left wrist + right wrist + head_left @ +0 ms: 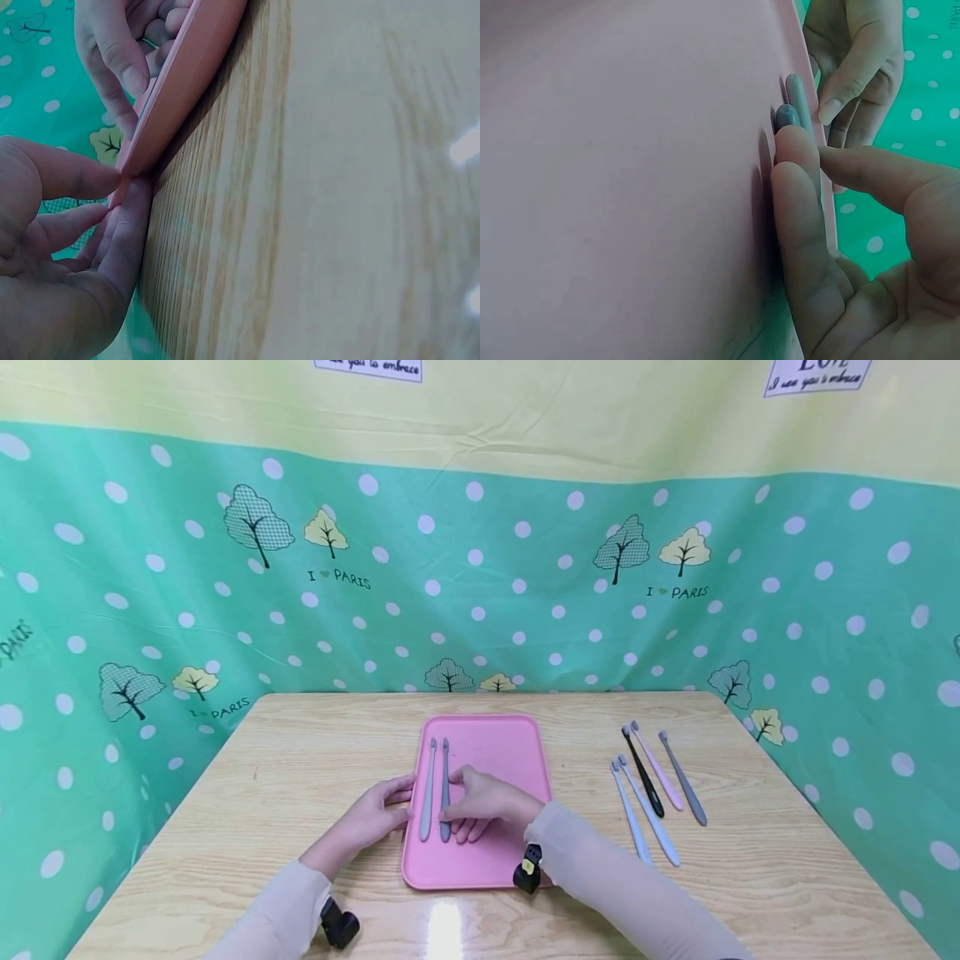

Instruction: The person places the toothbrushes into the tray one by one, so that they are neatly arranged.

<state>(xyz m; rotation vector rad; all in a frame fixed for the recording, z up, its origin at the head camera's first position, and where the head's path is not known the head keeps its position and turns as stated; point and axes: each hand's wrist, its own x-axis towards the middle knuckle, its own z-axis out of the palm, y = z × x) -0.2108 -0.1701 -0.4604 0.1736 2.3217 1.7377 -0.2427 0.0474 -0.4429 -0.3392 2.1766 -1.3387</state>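
A pink tray (498,743) lies on the table, with two toothbrushes side by side along its left part. The outer one is a pale grey-green toothbrush (427,802); beside it is a dark grey toothbrush (446,777). My right hand (487,806) reaches over the tray and pinches the dark grey toothbrush between thumb and fingers. Its handle end (786,115) shows past the fingertips in the right wrist view. At the tray's left rim, my left hand (378,814) holds the edge, thumb and fingers at the rim (139,154).
Right of the tray lie several more toothbrushes: two light blue toothbrushes (651,814), a black toothbrush (647,777), a pink toothbrush (660,772) and a grey toothbrush (686,785). A green dotted curtain (480,585) hangs around the wooden table (322,735).
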